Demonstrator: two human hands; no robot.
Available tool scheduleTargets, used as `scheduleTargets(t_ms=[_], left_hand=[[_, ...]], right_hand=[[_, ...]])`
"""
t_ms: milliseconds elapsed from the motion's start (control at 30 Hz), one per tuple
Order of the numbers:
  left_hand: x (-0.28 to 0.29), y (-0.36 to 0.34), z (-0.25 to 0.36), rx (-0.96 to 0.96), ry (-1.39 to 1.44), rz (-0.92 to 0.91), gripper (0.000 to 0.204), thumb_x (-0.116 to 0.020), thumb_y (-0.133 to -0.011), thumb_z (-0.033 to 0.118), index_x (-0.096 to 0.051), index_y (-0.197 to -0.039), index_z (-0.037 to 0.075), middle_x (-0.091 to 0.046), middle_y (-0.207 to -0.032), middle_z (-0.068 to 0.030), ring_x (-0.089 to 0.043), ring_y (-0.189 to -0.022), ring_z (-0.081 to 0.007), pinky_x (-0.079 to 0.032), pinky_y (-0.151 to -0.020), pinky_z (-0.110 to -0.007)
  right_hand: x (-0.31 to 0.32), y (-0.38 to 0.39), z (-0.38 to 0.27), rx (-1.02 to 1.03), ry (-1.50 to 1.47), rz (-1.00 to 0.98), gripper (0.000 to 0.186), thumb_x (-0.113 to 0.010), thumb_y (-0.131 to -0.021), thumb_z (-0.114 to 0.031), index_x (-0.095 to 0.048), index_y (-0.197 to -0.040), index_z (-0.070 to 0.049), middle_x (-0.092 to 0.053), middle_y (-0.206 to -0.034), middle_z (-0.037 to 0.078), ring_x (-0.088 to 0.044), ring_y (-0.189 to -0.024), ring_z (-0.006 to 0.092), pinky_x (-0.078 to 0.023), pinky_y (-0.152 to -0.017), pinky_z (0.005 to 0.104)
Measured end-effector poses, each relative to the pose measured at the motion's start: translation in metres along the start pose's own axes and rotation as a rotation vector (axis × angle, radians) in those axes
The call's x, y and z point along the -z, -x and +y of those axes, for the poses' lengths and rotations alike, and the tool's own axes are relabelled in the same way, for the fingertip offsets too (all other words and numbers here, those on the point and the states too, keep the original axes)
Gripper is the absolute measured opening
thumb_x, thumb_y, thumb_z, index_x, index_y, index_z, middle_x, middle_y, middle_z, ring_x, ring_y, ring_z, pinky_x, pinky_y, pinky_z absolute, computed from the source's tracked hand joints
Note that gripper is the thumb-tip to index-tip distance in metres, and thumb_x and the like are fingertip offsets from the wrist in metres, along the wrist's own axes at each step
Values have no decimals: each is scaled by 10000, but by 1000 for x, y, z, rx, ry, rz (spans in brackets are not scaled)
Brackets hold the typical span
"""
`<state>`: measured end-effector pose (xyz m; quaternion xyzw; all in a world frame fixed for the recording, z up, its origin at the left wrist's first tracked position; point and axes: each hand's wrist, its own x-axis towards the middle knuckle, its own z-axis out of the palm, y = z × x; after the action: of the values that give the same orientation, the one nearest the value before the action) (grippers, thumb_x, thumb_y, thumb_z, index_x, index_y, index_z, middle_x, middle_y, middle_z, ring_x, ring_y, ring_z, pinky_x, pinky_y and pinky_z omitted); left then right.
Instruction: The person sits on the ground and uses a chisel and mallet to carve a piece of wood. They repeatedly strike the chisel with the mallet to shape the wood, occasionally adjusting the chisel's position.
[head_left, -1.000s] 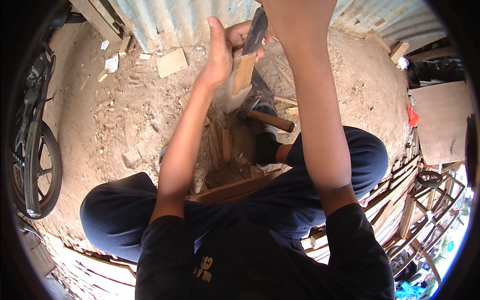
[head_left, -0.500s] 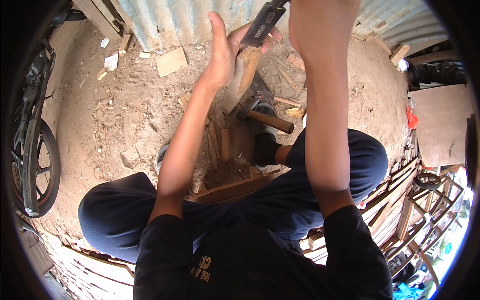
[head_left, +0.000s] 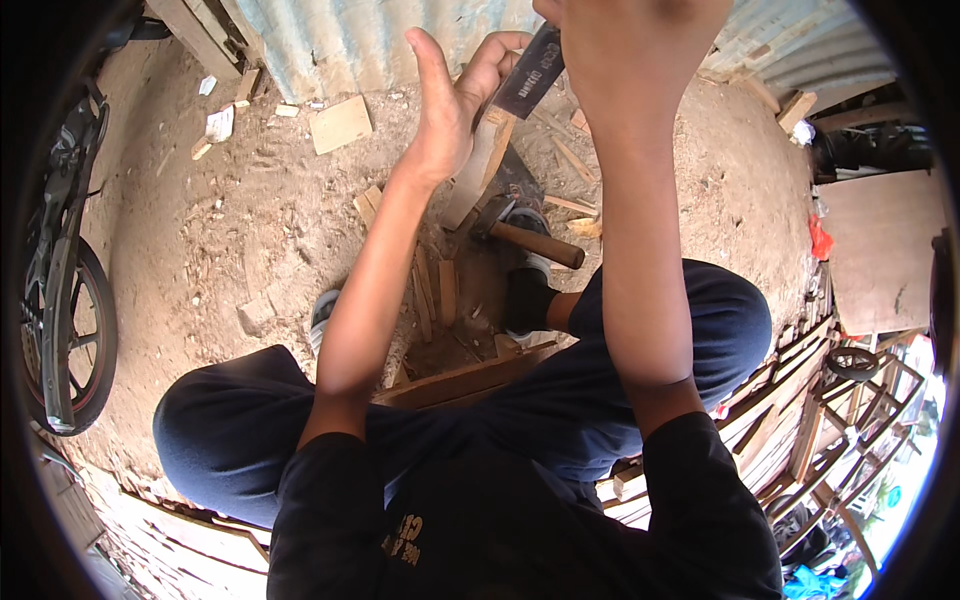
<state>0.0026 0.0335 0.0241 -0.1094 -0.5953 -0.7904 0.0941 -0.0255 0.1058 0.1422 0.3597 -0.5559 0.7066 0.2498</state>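
My right hand, partly cut off by the top edge, is closed on a knife with a broad dark blade. The blade slants down to the upper end of an upright wood block; whether it has cut in I cannot tell. Against the block's left side is my left hand, thumb raised and fingers stretched out behind the blade. Below the block a hammer with a wooden handle rests by my shoe.
Wood offcuts lie between my feet, beside a plank. A motorcycle wheel stands at left. Corrugated metal sheeting closes off the far side. At right are a leaning board and stacked timber.
The blade has come lower over the block's upper end. My left fingers have lifted and straightened, away from the block's top.
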Motion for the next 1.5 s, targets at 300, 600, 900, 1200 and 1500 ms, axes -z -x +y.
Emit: scheduleTargets(t_ms=[300, 600, 900, 1200, 1500], left_hand=[[2, 2, -4, -86, -65, 4, 1146, 96, -812, 869, -522, -1295, 34, -629, -1113, -82, -563, -1074, -162, -386, -996, -318], [1, 1, -8, -129, -74, 7, 1161, 41, -850, 862, -460, -1445, 0, -613, -1021, -33, -475, -908, -154, -349, -803, -287], [-14, 6, -16, -500, -190, 90, 543, -388, -1049, 477, -530, -1240, -11, -651, -979, -87, -607, -921, -138, -468, -837, -295], [-10, -2, -30, -680, -337, 230, 291, -416, -1071, 265, -504, -1020, -8, -584, -767, -65, -560, -677, -122, -475, -629, -288], [-1, -7, -26, -590, -237, 197, 438, -362, -1075, 423, -439, -937, 15, -494, -733, -66, -501, -651, -162, -422, -595, -293]], right_hand=[[1, -1, -3, -31, 46, -3, 130, -654, -944, -113, -560, -925, -25, -547, -683, -36, -451, -555, 19, -352, -481, 211], [-2, 0, 0, 15, 160, 16, 113, -645, -943, -94, -561, -930, -20, -534, -676, -44, -457, -558, 27, -352, -486, 213], [-1, -2, 13, 132, 53, -7, 110, -637, -939, -76, -576, -997, -5, -563, -736, -29, -467, -618, 43, -386, -548, 228], [-9, 5, -7, -23, 75, -75, 163, -642, -917, -115, -557, -982, 7, -530, -719, -10, -469, -636, 61, -394, -561, 257], [86, 13, 76, -525, -149, 326, 506, -463, -1019, -518, -519, -1073, -18, -560, -777, 67, -565, -608, 157, -488, -544, 293]])
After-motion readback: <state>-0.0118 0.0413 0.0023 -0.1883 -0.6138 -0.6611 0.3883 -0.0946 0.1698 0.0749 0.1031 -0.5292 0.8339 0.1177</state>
